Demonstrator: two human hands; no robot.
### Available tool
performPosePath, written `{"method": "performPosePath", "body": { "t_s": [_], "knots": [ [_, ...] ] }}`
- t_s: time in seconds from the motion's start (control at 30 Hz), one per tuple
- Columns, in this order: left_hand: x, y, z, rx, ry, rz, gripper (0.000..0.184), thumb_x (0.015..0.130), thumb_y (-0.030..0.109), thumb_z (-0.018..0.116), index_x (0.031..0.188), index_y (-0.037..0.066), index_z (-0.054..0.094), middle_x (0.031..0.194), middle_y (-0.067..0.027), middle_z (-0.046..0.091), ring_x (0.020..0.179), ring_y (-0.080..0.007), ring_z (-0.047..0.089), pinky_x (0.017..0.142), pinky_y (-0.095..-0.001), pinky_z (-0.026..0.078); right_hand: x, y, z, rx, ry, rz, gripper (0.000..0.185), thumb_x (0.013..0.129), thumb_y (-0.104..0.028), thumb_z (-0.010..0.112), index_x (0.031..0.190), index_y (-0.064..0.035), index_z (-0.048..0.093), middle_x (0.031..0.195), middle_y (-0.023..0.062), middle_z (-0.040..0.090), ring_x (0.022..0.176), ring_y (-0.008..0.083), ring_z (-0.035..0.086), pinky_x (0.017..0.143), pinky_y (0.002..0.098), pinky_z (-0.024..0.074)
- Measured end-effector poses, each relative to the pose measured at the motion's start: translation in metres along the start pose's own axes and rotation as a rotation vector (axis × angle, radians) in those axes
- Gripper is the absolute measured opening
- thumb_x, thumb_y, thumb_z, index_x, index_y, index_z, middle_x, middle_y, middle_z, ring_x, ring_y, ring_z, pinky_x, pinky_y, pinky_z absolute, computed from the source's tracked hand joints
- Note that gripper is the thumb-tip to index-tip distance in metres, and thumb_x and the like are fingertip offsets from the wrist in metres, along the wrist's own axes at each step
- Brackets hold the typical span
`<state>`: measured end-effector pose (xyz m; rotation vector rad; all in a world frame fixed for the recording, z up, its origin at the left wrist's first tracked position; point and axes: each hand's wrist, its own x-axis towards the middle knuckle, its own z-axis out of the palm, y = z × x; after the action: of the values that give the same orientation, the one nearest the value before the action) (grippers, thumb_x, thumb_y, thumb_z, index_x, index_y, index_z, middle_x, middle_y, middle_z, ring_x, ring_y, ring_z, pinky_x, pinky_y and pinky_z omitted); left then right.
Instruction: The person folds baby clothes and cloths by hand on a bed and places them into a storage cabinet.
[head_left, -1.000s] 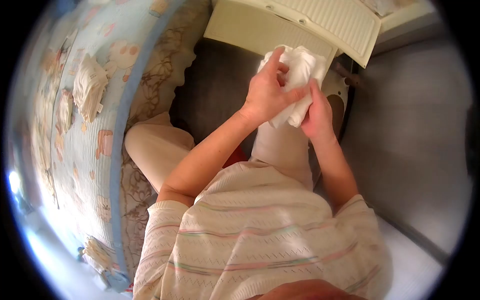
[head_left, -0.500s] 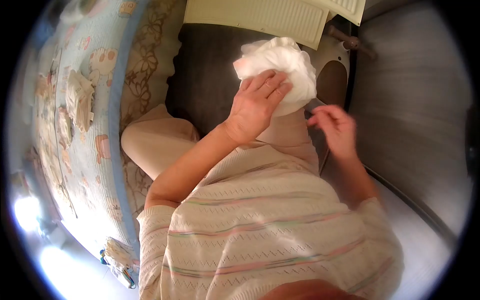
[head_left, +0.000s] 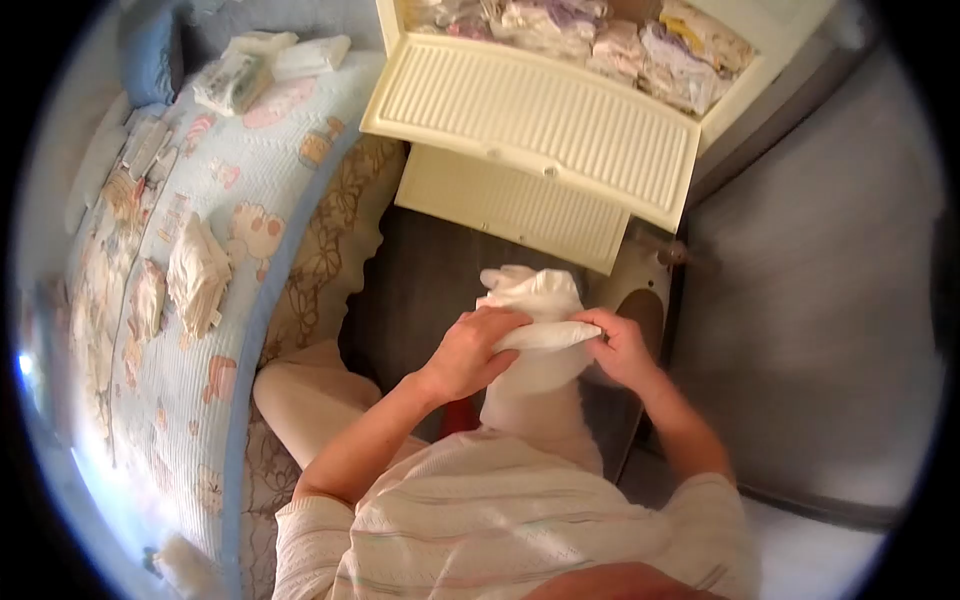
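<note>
A soft white cloth item (head_left: 540,290) lies over my raised knee, with one edge folded or rolled into a narrow strip. My left hand (head_left: 472,352) grips the left end of that strip, fingers bent over it. At the strip's right end, my right hand (head_left: 618,348) pinches the fabric between thumb and fingers. Both hands are at about the same height, a short distance apart. The exact kind of item cannot be made out.
Ahead stands a cream cabinet with a ribbed open drawer front (head_left: 540,110) and folded clothes (head_left: 680,65) inside. On the left, a patterned bed (head_left: 255,190) bears folded cloths (head_left: 198,272) and white packets (head_left: 235,80). A grey surface (head_left: 800,330) is at the right.
My right hand, apart from the white item half a second ago, now holds its edge. The item has gone from a broad bundle to a narrower fold. The view has tilted up, showing more cabinet.
</note>
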<state>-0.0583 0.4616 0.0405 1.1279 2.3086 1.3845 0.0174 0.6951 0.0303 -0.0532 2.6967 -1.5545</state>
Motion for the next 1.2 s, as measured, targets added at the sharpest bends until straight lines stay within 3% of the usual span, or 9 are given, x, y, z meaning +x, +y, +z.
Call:
{"method": "performPosePath", "body": {
  "t_s": [0.13, 0.27, 0.4, 0.6, 0.77, 0.83, 0.97, 1.0, 1.2],
  "knots": [
    [0.014, -0.025, -0.001, -0.427, -0.068, -0.308, 0.031, 0.078, 0.006, 0.058, 0.108, 0.000, 0.056, 0.096, -0.0103, 0.061, 0.085, -0.0194, 0.058, 0.076, -0.0296, 0.047, 0.020, 0.029, 0.005, 0.328, -0.012, 0.183, 0.029, 0.079, -0.001, 0.055, 0.108, -0.0018, 0.054, 0.088, 0.0016, 0.062, 0.080, 0.0072, 0.056, 0.070, 0.0230, 0.0455],
    [0.034, -0.035, -0.003, -0.718, -0.065, -0.430, 0.031, 0.080, 0.006, 0.054, 0.110, -0.002, 0.055, 0.094, -0.0082, 0.061, 0.083, -0.0133, 0.057, 0.074, -0.0271, 0.047, 0.034, -0.013, 0.003, -0.071, 0.246, 0.145, 0.033, 0.077, -0.003, 0.059, 0.109, -0.0029, 0.053, 0.096, 0.0090, 0.061, 0.086, 0.0184, 0.058, 0.076, 0.0279, 0.0452],
    [0.047, -0.028, -0.016, -0.745, -0.145, -0.573, 0.033, 0.079, 0.007, 0.054, 0.110, -0.002, 0.055, 0.095, -0.0106, 0.061, 0.084, -0.0156, 0.058, 0.073, -0.0282, 0.048, 0.034, -0.066, 0.009, -0.483, 0.169, -0.573, 0.048, 0.065, -0.005, 0.067, 0.111, -0.0031, 0.053, 0.109, 0.0115, 0.055, 0.103, 0.0277, 0.051, 0.087, 0.0387, 0.0393],
    [0.064, -0.068, -0.006, -1.062, -0.158, -0.609, 0.036, 0.082, 0.009, 0.057, 0.114, -0.005, 0.049, 0.099, -0.0131, 0.059, 0.086, -0.0166, 0.060, 0.071, -0.0282, 0.050, 0.056, -0.029, 0.032, -0.719, -0.002, -0.536, 0.053, 0.064, -0.011, 0.067, 0.114, -0.0047, 0.050, 0.111, 0.0090, 0.055, 0.108, 0.0249, 0.050, 0.087, 0.0375, 0.0387],
    [0.064, -0.051, -0.016, -1.203, 0.132, -0.663, 0.034, 0.089, 0.017, 0.050, 0.119, 0.000, 0.048, 0.103, -0.0106, 0.059, 0.088, -0.0174, 0.060, 0.074, -0.0325, 0.050, 0.076, -0.026, 0.014, -0.454, -0.008, -0.321, 0.043, 0.073, -0.007, 0.063, 0.113, -0.0009, 0.051, 0.097, 0.0096, 0.061, 0.088, 0.0263, 0.059, 0.076, 0.0348, 0.0465],
    [0.058, -0.065, -0.018, -1.323, 0.075, -0.479, 0.037, 0.092, 0.027, 0.044, 0.120, 0.002, 0.047, 0.105, -0.0094, 0.058, 0.090, -0.0175, 0.058, 0.073, -0.0317, 0.049, 0.095, -0.022, -0.005, -0.175, -0.029, -0.069, 0.037, 0.078, -0.007, 0.061, 0.113, 0.0006, 0.052, 0.094, 0.0095, 0.062, 0.082, 0.0218, 0.061, 0.071, 0.0320, 0.0489],
    [0.040, -0.053, 0.002, -0.850, 0.253, -0.380, 0.034, 0.087, 0.020, 0.053, 0.116, 0.002, 0.050, 0.099, -0.0098, 0.059, 0.087, -0.0192, 0.058, 0.072, -0.0311, 0.047, 0.132, -0.037, -0.054, 0.632, 0.058, 0.279, 0.032, 0.083, -0.009, 0.059, 0.113, 0.0006, 0.051, 0.095, 0.0093, 0.062, 0.079, 0.0173, 0.062, 0.065, 0.0306, 0.0537],
    [0.035, -0.051, 0.011, -0.702, 0.246, -0.293, 0.033, 0.085, 0.018, 0.056, 0.114, 0.003, 0.051, 0.098, -0.0103, 0.059, 0.087, -0.0202, 0.058, 0.072, -0.0311, 0.047, 0.142, -0.035, -0.067, 0.669, 0.089, 0.261, 0.036, 0.084, -0.012, 0.057, 0.115, 0.0027, 0.046, 0.094, 0.0159, 0.062, 0.068, 0.0257, 0.064, 0.059, 0.0347, 0.0547],
    [0.017, -0.025, 0.037, 0.201, 0.217, 0.139, 0.037, 0.069, 0.013, 0.066, 0.104, 0.007, 0.055, 0.112, -0.0128, 0.050, 0.104, -0.0322, 0.047, 0.085, -0.0409, 0.039, 0.196, -0.032, -0.124, 0.810, 0.112, 0.097, 0.040, 0.086, -0.015, 0.055, 0.116, 0.0079, 0.043, 0.097, 0.0187, 0.060, 0.078, 0.0285, 0.064, 0.063, 0.0356, 0.0544]
  ]
}}
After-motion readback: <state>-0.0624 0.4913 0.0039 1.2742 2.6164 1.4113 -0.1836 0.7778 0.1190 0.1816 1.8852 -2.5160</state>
